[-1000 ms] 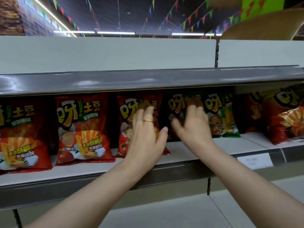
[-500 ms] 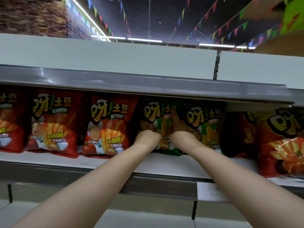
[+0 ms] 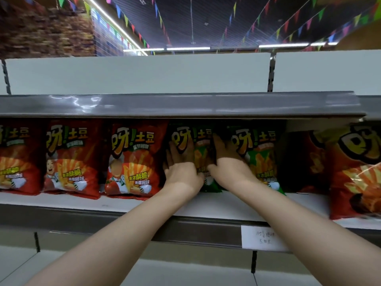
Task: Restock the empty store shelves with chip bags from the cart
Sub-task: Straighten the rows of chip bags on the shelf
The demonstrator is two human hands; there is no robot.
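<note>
A green chip bag (image 3: 201,153) stands upright on the white shelf (image 3: 216,205), deep under the grey shelf above. My left hand (image 3: 181,164) lies flat against its left part with straight fingers. My right hand (image 3: 225,159) presses on its right edge, fingers reaching up between it and a second green chip bag (image 3: 261,157) beside it. Neither hand curls round a bag. Red chip bags (image 3: 132,159) stand in a row to the left.
Larger red bags (image 3: 354,174) stand at the right end of the shelf. The grey upper shelf edge (image 3: 177,104) overhangs the bags. A white price label (image 3: 262,237) hangs on the shelf's front rail. A lower shelf (image 3: 185,273) shows below.
Both hands moved deeper into the shelf and now lie against the green bag, which stands further back and upright. The camera shifted closer and to the right.
</note>
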